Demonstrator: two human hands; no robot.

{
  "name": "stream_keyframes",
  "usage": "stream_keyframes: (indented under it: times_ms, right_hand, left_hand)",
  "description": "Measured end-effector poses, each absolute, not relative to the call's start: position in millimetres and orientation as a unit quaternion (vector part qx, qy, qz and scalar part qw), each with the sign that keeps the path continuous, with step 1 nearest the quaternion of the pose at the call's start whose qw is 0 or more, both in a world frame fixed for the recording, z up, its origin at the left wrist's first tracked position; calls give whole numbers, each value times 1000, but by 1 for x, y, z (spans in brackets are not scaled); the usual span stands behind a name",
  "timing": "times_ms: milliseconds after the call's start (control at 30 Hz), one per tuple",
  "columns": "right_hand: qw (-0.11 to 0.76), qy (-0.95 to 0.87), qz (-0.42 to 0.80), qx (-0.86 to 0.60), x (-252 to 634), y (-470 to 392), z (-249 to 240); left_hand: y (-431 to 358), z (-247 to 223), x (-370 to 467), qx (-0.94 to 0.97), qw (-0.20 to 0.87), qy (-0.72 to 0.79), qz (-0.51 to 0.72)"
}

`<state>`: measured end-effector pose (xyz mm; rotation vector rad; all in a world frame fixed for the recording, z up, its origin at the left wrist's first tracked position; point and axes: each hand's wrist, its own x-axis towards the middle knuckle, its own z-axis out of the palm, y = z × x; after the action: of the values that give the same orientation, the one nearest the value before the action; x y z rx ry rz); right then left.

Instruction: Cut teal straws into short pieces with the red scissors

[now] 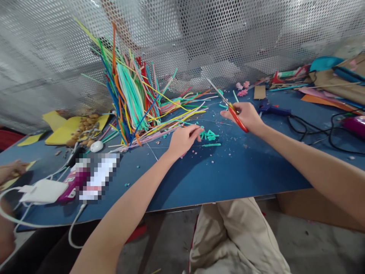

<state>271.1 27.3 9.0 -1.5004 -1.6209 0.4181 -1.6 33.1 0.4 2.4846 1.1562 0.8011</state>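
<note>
My right hand [246, 116] is closed round red-and-yellow handled scissors [237, 117], their blades pointing up and to the left. At the middle of the blue table, my left hand [185, 140] has its fingers bent together beside a small heap of short teal pipe-cleaner pieces [209, 134]. What its fingertips hold, if anything, is too small to make out. Just in front of the heap lies a longer teal piece [211, 144]. Small pink and teal scraps are scattered around.
Colourful pipe cleaners [132, 95] stand and lie at the back left. A phone [99, 177], white charger [44, 191] and cables lie front left, near another person's hand [13, 169]. A blue glue gun [275, 109] is right; perforated metal rises behind.
</note>
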Motion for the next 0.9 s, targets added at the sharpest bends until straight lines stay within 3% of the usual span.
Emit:
stream_keyframes:
  times_ms: [267, 567, 700, 900]
  right_hand:
    - [331, -652, 102, -674, 290, 50, -11]
    - [198, -671, 33, -714, 286, 52, -9]
    - [184, -681, 15, -708, 290, 54, -5]
    - [169, -675, 41, -717, 292, 53, -6]
  left_hand:
    - [57, -4, -16, 819, 80, 493, 284]
    - [75, -10, -26, 844, 16, 481, 236]
    - [83, 5, -25, 846, -13, 494, 202]
    - [113, 19, 3, 855, 35, 499, 137]
